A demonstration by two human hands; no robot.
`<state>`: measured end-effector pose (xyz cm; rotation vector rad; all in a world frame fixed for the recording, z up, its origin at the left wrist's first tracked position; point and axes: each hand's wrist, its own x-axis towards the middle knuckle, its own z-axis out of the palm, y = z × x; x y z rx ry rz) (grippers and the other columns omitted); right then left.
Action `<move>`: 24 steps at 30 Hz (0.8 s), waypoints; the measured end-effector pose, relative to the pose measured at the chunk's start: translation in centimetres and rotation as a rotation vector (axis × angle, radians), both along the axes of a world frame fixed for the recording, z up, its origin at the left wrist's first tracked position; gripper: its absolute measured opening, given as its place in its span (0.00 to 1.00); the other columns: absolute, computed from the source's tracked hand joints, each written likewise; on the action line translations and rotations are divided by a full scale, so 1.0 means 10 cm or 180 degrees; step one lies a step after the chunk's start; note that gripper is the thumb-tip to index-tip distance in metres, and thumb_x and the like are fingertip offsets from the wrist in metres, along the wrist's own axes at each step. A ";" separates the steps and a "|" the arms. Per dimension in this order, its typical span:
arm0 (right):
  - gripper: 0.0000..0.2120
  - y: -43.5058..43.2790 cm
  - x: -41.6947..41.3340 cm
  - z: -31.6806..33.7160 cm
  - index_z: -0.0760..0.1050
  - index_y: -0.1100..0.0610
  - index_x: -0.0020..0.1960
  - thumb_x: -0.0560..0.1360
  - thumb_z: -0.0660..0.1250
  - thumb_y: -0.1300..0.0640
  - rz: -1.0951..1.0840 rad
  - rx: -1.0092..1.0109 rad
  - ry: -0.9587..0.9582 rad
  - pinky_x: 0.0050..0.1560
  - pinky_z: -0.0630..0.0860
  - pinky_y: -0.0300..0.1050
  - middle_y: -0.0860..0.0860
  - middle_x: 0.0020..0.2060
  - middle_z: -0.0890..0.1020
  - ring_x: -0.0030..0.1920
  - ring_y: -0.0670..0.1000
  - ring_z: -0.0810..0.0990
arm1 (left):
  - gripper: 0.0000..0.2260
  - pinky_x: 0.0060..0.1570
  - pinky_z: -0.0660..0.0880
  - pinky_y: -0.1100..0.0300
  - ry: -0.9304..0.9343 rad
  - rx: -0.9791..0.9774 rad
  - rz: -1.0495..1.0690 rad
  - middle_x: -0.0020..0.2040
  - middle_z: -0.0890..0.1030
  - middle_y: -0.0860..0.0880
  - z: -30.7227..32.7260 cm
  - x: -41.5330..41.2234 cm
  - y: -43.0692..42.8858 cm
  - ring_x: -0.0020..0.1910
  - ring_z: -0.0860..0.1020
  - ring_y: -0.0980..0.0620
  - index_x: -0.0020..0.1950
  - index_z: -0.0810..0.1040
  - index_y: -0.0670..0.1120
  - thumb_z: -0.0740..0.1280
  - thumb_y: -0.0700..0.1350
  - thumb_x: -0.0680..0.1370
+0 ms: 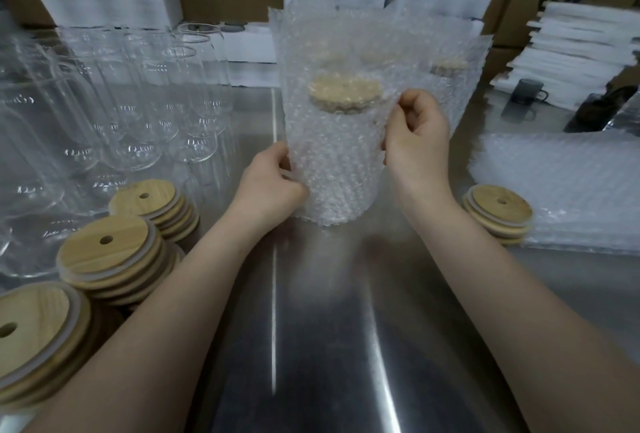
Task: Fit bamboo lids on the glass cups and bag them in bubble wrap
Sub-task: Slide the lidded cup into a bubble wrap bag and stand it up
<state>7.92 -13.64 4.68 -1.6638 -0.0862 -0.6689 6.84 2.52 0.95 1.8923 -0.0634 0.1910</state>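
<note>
The bubble-wrap bag (pixel 337 169), lidded cup (pixel 346 95) inside, is held upright on the worktop (pixel 329 311), pinched by left hand (pixel 273 183) and right hand (pixel 415 136) fingers, probably to seat the cup.

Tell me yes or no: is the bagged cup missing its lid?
No, a lid shows through the bag, sitting on top of the cup.
</note>
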 end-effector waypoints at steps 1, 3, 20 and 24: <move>0.10 0.00 0.00 0.00 0.70 0.52 0.43 0.80 0.59 0.63 -0.0028 -0.0005 -0.0002 0.39 0.68 0.48 0.52 0.36 0.74 0.37 0.52 0.71 | 0.17 0.44 0.79 0.47 -0.0145 -0.0122 -0.0005 0.39 0.82 0.53 0.03 -0.04 -0.01 0.39 0.79 0.47 0.46 0.78 0.53 0.63 0.37 0.62; 0.07 -0.01 0.00 -0.01 0.71 0.54 0.44 0.80 0.59 0.63 -0.0087 -0.0014 -0.0004 0.40 0.70 0.53 0.55 0.38 0.75 0.38 0.53 0.72 | 0.24 0.53 0.78 0.43 -0.0521 -0.0485 -0.0002 0.53 0.82 0.45 0.10 -0.09 -0.05 0.51 0.80 0.41 0.60 0.78 0.49 0.63 0.34 0.66; 0.08 0.04 -0.16 0.09 0.79 0.51 0.50 0.80 0.60 0.56 0.0986 -0.0054 -0.0601 0.52 0.72 0.61 0.69 0.49 0.79 0.50 0.65 0.77 | 0.06 0.41 0.73 0.63 -0.1520 -0.1841 0.0358 0.37 0.80 0.52 0.30 -0.16 -0.08 0.37 0.75 0.57 0.46 0.81 0.47 0.69 0.37 0.78; 0.08 0.03 -0.18 0.11 0.80 0.51 0.53 0.79 0.65 0.61 0.1029 0.0166 -0.0659 0.40 0.77 0.44 0.62 0.47 0.83 0.42 0.52 0.81 | 0.07 0.38 0.73 0.63 -0.1617 -0.1849 0.0325 0.35 0.81 0.57 0.33 -0.18 -0.07 0.35 0.75 0.57 0.46 0.81 0.47 0.68 0.36 0.78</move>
